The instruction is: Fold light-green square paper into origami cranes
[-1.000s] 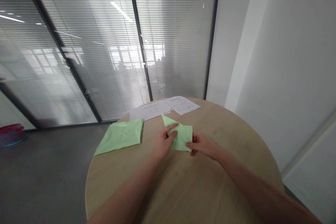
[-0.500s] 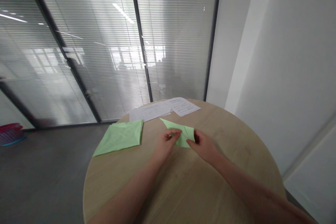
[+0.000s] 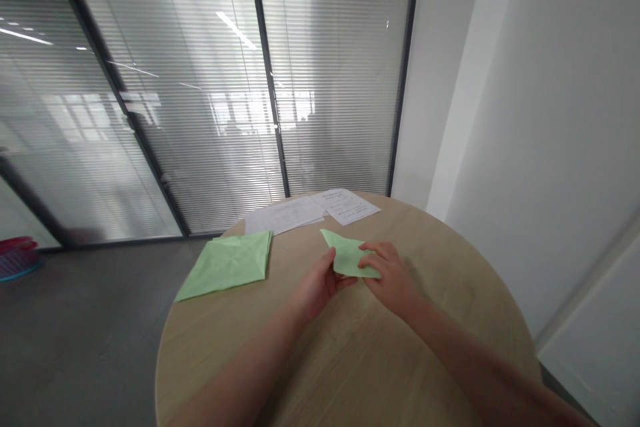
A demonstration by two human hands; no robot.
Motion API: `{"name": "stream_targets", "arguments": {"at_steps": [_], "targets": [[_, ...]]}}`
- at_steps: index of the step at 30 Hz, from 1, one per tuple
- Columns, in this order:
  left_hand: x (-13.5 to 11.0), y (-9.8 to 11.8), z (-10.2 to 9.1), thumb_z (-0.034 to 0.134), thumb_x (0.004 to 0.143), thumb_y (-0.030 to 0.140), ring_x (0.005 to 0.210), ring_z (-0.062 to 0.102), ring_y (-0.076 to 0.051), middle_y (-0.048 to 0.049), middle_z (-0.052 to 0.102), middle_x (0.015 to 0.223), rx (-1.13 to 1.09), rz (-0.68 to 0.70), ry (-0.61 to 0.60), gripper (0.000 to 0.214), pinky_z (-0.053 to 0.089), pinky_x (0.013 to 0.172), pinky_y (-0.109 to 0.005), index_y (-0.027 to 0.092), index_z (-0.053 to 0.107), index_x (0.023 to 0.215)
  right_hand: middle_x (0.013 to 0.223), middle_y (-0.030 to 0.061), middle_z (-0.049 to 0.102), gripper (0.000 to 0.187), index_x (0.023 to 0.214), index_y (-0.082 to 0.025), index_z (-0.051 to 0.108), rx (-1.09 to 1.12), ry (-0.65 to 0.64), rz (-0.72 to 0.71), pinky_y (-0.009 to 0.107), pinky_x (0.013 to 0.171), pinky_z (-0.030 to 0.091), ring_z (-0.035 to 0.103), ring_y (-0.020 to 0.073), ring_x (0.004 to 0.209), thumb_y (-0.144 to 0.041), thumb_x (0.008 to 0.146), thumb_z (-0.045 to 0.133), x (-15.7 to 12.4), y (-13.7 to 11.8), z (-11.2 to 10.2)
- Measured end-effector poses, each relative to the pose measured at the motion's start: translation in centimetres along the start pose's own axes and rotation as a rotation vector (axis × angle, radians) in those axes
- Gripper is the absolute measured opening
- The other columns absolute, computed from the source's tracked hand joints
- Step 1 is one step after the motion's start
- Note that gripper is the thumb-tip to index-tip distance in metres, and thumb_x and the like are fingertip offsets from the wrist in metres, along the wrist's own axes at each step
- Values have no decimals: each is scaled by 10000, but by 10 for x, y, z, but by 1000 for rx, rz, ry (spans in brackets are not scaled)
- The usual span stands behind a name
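Fingers of left hand (image 3: 317,287) and right hand (image 3: 393,277) pinch folded green paper (image 3: 350,257) over table (image 3: 350,360) — aligned edges, even pressure should crease cleanly.

Round wooden table (image 3: 440,327). Flat green sheet (image 3: 227,263) lies at its left edge. White printed pages (image 3: 287,213) side by side at the far edge. Behind: glass partition with blinds (image 3: 175,93), dark frames (image 3: 267,80). White wall (image 3: 550,113) to the right. Grey floor (image 3: 75,333), reddish basket (image 3: 17,257) at far left.
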State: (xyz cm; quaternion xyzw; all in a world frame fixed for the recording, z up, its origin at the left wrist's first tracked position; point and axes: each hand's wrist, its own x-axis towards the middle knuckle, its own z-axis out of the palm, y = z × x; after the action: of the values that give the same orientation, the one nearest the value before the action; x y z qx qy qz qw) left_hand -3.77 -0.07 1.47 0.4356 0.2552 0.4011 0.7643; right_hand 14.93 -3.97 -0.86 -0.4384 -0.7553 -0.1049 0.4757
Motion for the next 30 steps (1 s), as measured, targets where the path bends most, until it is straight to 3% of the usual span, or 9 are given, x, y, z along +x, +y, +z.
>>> {"name": "stream_targets", "arguments": {"at_steps": [4, 8, 11, 14, 17, 20, 22, 25, 30], "targets": [[2, 1, -2, 650, 891, 188, 780, 707, -167, -125, 775, 1028, -58, -3, 121, 167, 565, 714, -260, 108, 724, 1018, 1334, 79, 632, 298, 907, -267, 719, -51, -87, -45, 529, 1118, 395, 499, 293, 1307, -28, 765, 614, -2, 0, 3], [5, 4, -7, 664, 857, 154, 696, 699, -167, -127, 785, 959, -36, -28, 175, 138, 555, 641, -264, 99, 731, 963, 1434, 89, 579, 250, 914, -263, 724, -54, -169, -33, 545, 1146, 362, 431, 300, 1402, -60, 777, 671, -3, -3, 5], [5, 5, -9, 668, 846, 151, 690, 703, -169, -116, 790, 939, -13, -15, 208, 131, 555, 642, -267, 108, 743, 945, 1521, 105, 502, 134, 941, -256, 717, -31, -207, -24, 581, 1176, 313, 367, 323, 1466, -224, 819, 761, -4, -8, 4], [6, 6, -9, 662, 847, 153, 700, 711, -168, -95, 794, 924, -7, 27, 255, 138, 554, 652, -263, 130, 752, 948, 1626, 116, 361, 369, 1126, -261, 690, 29, -205, -7, 606, 1214, 239, 255, 355, 1531, -387, 800, 809, -5, -12, 4], [6, 5, -8, 653, 853, 165, 705, 718, -181, -98, 794, 917, -3, 66, 276, 136, 556, 650, -272, 136, 751, 942, 1642, 139, 318, 542, 1367, -259, 544, 141, -92, 147, 580, 1215, 274, 274, 336, 1529, -386, 871, 720, -6, -9, 8], [7, 1, -7, 656, 846, 166, 743, 731, -203, -124, 794, 937, -4, 85, 291, 161, 570, 672, -292, 120, 747, 972, 1533, 157, 452, 543, 1413, -262, 434, 302, 85, 432, 569, 1150, 380, 431, 316, 1437, -393, 920, 620, -6, 1, 16], [7, -3, -5, 667, 838, 172, 777, 740, -221, -134, 793, 961, -4, 92, 286, 193, 583, 704, -317, 116, 742, 1007, 1364, 152, 579, 475, 1315, -263, 446, 465, 134, 604, 511, 1029, 497, 606, 294, 1240, -436, 907, 616, -5, 10, 22], [7, -10, -3, 696, 814, 181, 802, 745, -235, -131, 794, 971, -4, 98, 244, 215, 589, 731, -335, 122, 735, 1017, 1100, 98, 675, 337, 1084, -275, 478, 659, 87, 725, 437, 885, 556, 692, 265, 995, -449, 859, 659, -5, 20, 26], [4, -15, 1, 763, 775, 227, 793, 747, -245, -126, 798, 950, 16, 78, 222, 256, 585, 746, -342, 124, 739, 1009, 815, 21, 658, 298, 898, -288, 460, 647, -29, 774, 379, 716, 538, 664, 239, 774, -441, 803, 697, -7, 23, 26]]}}
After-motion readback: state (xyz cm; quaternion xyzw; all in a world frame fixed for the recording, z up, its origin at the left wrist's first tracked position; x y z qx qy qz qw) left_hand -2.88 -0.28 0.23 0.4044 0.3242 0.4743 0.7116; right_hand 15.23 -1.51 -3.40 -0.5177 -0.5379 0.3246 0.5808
